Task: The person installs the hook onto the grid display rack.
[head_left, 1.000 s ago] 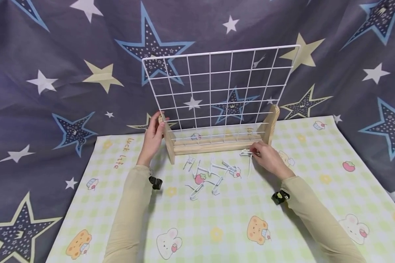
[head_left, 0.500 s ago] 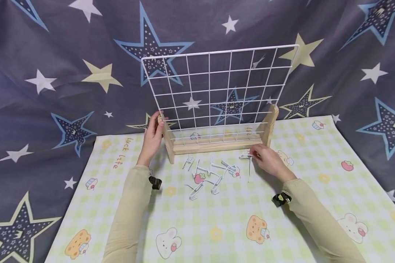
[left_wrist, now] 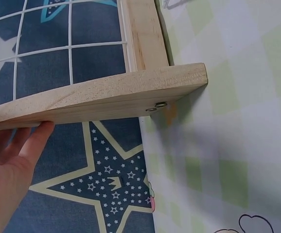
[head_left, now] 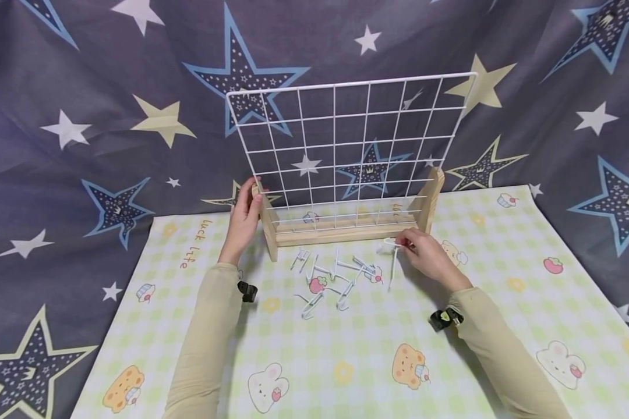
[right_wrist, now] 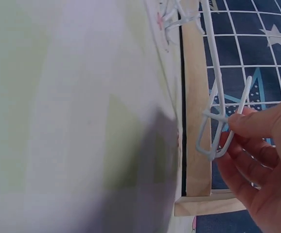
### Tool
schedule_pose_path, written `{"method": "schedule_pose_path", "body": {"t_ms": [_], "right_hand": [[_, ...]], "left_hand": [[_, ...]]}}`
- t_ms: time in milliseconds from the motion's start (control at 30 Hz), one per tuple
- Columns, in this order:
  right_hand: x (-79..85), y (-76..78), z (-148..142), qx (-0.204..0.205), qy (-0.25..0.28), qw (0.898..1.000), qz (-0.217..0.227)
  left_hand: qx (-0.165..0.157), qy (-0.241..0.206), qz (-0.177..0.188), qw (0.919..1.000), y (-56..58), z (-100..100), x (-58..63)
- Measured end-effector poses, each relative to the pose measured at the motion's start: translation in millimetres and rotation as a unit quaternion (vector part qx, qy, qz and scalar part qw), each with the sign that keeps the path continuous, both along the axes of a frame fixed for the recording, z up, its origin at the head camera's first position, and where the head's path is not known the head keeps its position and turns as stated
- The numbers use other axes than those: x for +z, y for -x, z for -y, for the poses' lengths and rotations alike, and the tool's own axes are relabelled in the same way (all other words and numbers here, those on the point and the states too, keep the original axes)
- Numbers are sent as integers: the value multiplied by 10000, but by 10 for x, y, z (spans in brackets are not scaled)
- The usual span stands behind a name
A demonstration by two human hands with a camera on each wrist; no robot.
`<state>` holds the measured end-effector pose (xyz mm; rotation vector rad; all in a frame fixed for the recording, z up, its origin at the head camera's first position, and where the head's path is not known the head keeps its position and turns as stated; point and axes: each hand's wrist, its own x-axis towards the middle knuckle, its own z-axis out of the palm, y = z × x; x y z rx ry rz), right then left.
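Note:
A white wire grid [head_left: 334, 116] stands upright in a wooden base [head_left: 340, 236] with two side pieces. My left hand [head_left: 241, 227] grips the upper end of the left side piece [left_wrist: 165, 83], thumb in front. In the left wrist view its fingers touch the outer face of that wood. Just in front of the base's right end, my right hand [head_left: 428, 256] pinches a white wire hook [right_wrist: 213, 53] between thumb and fingers. The hook's long prong points away from the fingers, and its looped end lies at the fingertips. The grid is behind the hook.
Several loose white hooks [head_left: 313, 305] lie scattered on the checked tablecloth [head_left: 304, 361] in front of the base. A dark curtain with stars [head_left: 110, 174] hangs close behind the table's back edge.
The hook in my right hand has turned a little, its long prong swinging slightly to the left. My left hand stays on the wooden side piece, and the loose hooks have not moved.

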<state>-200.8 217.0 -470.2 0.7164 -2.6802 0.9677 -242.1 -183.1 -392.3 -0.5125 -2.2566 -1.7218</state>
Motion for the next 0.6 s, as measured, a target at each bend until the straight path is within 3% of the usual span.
{"method": "schedule_pose_path", "body": {"t_ms": [400, 600], "right_hand": [[31, 33, 75, -32, 1123, 9934, 246], [170, -17, 154, -166, 1674, 9841, 574]], "left_hand": [[133, 62, 32, 9999, -31, -13, 17], [187, 186, -2, 9997, -41, -9, 16]]}}
